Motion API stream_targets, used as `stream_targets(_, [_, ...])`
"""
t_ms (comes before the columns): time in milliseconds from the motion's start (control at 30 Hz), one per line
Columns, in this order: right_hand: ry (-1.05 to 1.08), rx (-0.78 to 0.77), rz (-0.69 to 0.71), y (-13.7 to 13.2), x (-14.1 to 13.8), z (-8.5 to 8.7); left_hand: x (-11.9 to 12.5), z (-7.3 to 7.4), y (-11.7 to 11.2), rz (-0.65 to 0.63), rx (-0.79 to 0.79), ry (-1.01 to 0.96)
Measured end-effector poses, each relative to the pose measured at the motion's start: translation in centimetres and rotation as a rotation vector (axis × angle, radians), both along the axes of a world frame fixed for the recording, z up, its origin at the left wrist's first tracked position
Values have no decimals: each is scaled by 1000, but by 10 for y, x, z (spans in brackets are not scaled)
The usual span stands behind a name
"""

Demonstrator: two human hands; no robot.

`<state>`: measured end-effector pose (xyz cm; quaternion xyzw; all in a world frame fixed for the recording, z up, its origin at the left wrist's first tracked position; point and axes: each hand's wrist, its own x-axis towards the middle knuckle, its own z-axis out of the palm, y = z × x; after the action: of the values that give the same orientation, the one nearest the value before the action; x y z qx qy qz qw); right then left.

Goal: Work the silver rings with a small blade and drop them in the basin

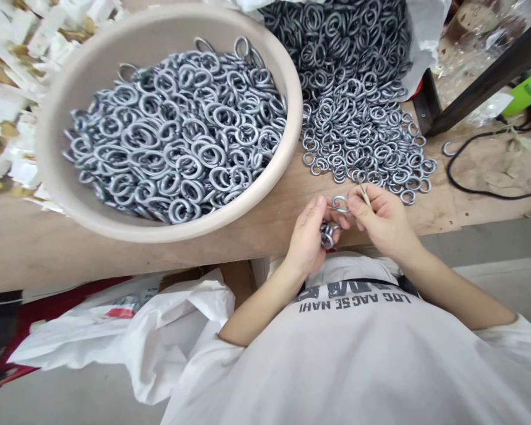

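Observation:
My left hand (308, 233) is closed around several grey metal rings (327, 235) at the table's front edge. A single metal ring (340, 203) stands out between my two hands, touching or close to the fingertips of both. My right hand (383, 218) pinches a thin, pale stick-like tool (364, 195) that points up and away from me. Whether its fingers also grip the single ring, I cannot tell. Just beyond the hands, a loose pile of the same rings (358, 130) spreads over the table.
A large beige basin (287, 141) full of linked-looking rings stands at the left. White and brown scraps (9, 106) heap beyond it. To the right are a dark metal bar (491, 77), a black cable (473, 186) and a green object (528, 91). A white sack (159, 342) hangs below the table.

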<state>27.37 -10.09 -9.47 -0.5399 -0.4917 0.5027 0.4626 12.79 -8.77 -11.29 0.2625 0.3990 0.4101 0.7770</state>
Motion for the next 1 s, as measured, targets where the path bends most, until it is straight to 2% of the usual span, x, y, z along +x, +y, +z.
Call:
stream_targets(67, [71, -26, -42, -9, -12, -6, 11, 0, -5, 49, -32, 2])
stream_targets(167, [46, 10, -90, -16, -19, -14, 19, 1, -10, 100, -73, -24])
stream_targets(367, [104, -18, 8, -8, -4, -11, 15, 6, -10, -29, -14, -55])
stream_targets(533, [147, -57, 90, 2, 2, -13, 15, 1, -11, -38, 75, -39])
stream_targets(667, [-156, 146, 15, 2, 12, -7, 11, -3, -8, -38, 117, 20])
stream_targets(800, [-537, 275, 205, -9, 17, 6, 7, -4, -6, -9, 97, 28])
stream_targets(867, [-630, 291, 265, -13, 16, 11, 7, -5, -6, 4, 96, 21])
stream_targets(1000, [-697, 287, 279, -15, 11, 17, 9, -4, -8, 14, 106, 12])
